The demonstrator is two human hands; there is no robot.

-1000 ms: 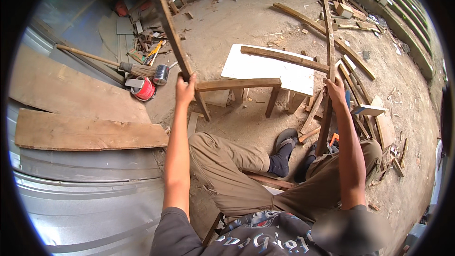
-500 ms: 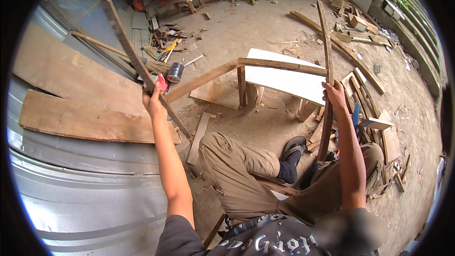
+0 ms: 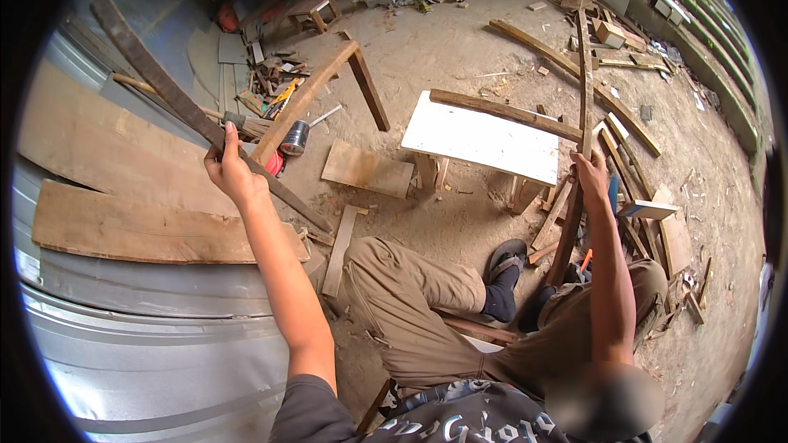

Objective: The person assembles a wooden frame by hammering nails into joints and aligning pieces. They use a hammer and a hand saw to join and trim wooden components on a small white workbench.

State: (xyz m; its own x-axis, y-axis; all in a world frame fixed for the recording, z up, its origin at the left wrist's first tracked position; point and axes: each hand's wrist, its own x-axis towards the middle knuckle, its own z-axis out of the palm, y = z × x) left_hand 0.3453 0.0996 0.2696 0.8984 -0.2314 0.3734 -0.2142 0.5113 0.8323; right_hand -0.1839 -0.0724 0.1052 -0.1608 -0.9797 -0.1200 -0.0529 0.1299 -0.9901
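The dark plank [image 3: 189, 107], gripped by the left hand [image 3: 232, 171], has been swung leftward from the white table [image 3: 480, 138]; a slat [image 3: 579, 156] is clasped by the right hand [image 3: 591, 174].

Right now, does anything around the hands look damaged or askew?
Yes. The wooden frame the left hand grips is tilted, one leg in the air. The right hand holds a separate upright slat. Offcuts litter the dirt floor.
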